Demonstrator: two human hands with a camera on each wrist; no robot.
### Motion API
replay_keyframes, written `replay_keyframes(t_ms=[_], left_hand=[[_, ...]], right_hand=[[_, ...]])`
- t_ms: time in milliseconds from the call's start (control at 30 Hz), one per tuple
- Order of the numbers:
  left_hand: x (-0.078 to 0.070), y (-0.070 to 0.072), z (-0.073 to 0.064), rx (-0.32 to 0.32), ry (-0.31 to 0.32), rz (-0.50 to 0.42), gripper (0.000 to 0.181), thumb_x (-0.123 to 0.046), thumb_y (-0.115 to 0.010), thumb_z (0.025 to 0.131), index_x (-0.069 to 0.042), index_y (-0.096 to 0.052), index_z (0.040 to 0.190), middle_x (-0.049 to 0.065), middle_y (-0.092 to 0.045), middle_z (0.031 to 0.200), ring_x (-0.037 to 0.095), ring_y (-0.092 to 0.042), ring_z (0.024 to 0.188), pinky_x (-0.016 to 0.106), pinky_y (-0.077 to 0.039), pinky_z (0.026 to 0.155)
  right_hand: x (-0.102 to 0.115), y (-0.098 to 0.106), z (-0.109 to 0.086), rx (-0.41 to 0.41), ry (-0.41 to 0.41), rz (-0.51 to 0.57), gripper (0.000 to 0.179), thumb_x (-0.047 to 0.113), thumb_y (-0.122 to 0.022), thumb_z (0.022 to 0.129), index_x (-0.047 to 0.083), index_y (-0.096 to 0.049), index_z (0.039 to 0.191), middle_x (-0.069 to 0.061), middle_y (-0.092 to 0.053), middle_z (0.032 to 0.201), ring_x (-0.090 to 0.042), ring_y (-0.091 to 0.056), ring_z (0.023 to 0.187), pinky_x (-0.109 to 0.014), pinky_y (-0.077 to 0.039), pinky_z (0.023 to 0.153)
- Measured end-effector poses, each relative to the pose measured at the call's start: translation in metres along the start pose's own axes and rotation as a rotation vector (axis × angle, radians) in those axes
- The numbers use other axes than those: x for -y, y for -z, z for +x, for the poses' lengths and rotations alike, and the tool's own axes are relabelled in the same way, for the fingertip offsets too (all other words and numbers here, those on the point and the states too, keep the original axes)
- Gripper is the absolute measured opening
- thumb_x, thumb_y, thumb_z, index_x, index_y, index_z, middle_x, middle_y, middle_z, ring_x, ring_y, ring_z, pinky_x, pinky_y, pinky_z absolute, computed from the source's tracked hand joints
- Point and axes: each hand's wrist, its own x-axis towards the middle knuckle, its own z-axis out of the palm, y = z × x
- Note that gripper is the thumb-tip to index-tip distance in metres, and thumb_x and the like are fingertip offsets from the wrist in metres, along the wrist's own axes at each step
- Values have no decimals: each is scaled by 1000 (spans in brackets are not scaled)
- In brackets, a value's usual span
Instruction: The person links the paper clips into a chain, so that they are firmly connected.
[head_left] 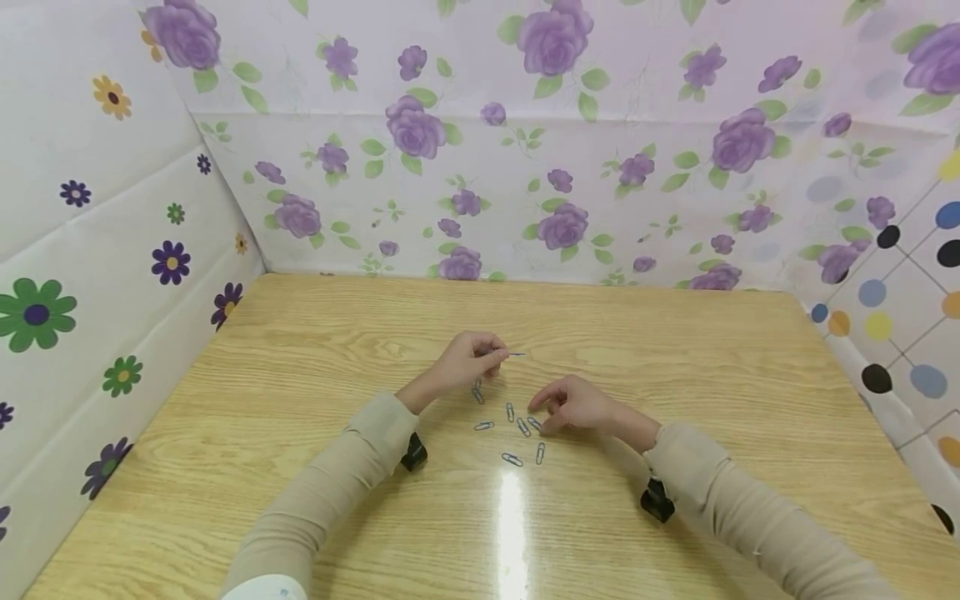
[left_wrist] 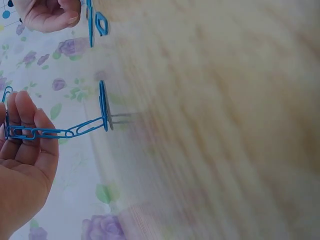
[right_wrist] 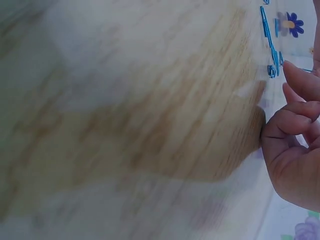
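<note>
My left hand pinches a blue paper clip that sticks out to the right of its fingertips. From that hand a chain of linked blue paper clips hangs toward the table, as the left wrist view shows. The chain's lower end appears just below the hand in the head view. My right hand is low over the table with its fingers loosely bent. Its fingertips are right at a loose paper clip. Several other clips, including one nearer me, lie scattered to its left.
The wooden table has a flowered cloth behind it and patterned cloths at both sides. A dark wrist device sits under the left cuff, another under the right. Glare marks the near table.
</note>
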Motion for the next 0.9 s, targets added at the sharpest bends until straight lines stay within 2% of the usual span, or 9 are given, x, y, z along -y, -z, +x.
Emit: replay_keyframes(t_ms=[167, 367, 500, 667, 767, 900], left_hand=[[4, 2, 3, 6, 13, 28, 24, -12, -50, 94, 10, -59, 94, 14, -56, 66, 33, -58, 67, 45, -51, 66], [6, 2, 3, 34, 32, 20, 24, -11, -50, 94, 12, -59, 97, 19, -58, 72, 37, -59, 74, 39, -52, 69], [7, 2, 4, 38, 39, 1, 24, -10, -50, 94, 13, -58, 98, 13, -58, 70, 36, -60, 75, 33, -53, 68], [7, 2, 3, 40, 47, -30, 24, -9, -50, 94, 13, -58, 97, 8, -57, 69, 35, -59, 73, 39, -53, 70], [6, 2, 3, 42, 50, -46, 25, -9, -50, 94, 14, -57, 98, 8, -57, 69, 38, -58, 74, 44, -52, 72], [0, 4, 2, 51, 98, -101, 25, -9, -50, 94, 15, -57, 99, 8, -58, 70, 45, -56, 80, 48, -50, 76]], right_hand=[[2, -2, 2, 13, 24, -42, 31, -2, -73, 69, -2, -68, 100, 3, -40, 52, -10, -33, 47, -19, -30, 46], [2, -4, 5, 11, 32, -84, 26, -6, -71, 68, -2, -70, 94, 3, -39, 52, -8, -32, 46, -19, -28, 45], [2, -5, 6, 14, 41, -102, 23, -8, -71, 67, -2, -69, 89, 3, -41, 52, -7, -34, 46, -18, -29, 45], [2, -6, 6, 19, 64, -138, 19, -7, -72, 66, -1, -66, 83, 2, -45, 54, -7, -37, 47, -18, -30, 45], [2, -6, 5, 2, 64, -156, 16, -5, -73, 67, 0, -64, 80, 2, -46, 55, -8, -38, 48, -19, -30, 45], [2, -7, 3, -28, 42, -138, 14, -3, -72, 69, -2, -62, 78, 1, -49, 56, -8, -40, 48, -20, -31, 45]])
